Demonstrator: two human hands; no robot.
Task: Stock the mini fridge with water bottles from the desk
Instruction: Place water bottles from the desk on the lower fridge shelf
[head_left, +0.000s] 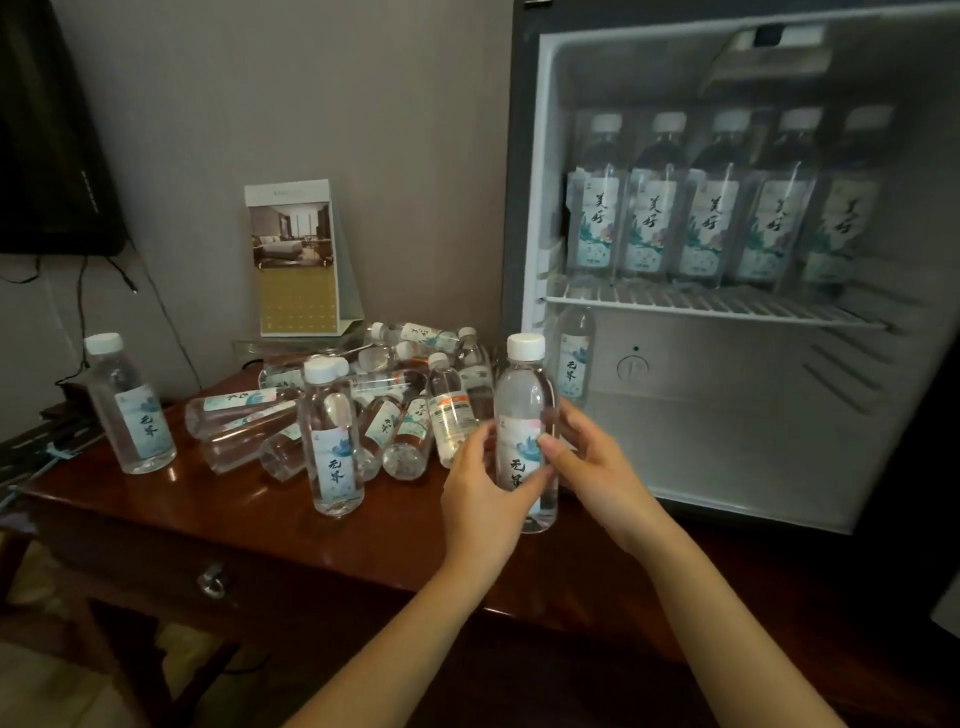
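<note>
**Bottle in both hands, at the fridge mouth**

Held bottle (525, 415): clear ribbed plastic, white screw cap, pale paper label with dark brush characters. Upright, above the right part of the desk (249, 525), just before the lower left corner of the open mini fridge (727, 447). Cannot tell whether its base touches the wood.

Left hand (483, 488): fingers curled round the bottle's left side at label height. Right hand (592, 462): thumb pressed on the label front, fingers wrapped behind. Both grip it.

Fridge: dark outer frame, smooth grey-white liner, white wire shelf (717, 307). Row of five bottles (706, 218) upright on the shelf, shoulder to shoulder. One lone bottle (575, 358) stands below the shelf against the left wall.

Desk: glossy red-brown wood, a drawer with a metal key (212, 581) in front. Heap of bottles (244, 415) lies on its side behind the hands, crossing one another. One upright bottle (332, 441) stands near the heap's front; another upright bottle (130, 410) stands well apart at the left end.

Behind: a folded card stand (296, 260) with a room photo, against a matte grey wall. Dark screen (47, 135) at upper left, thin cables hanging below.
</note>
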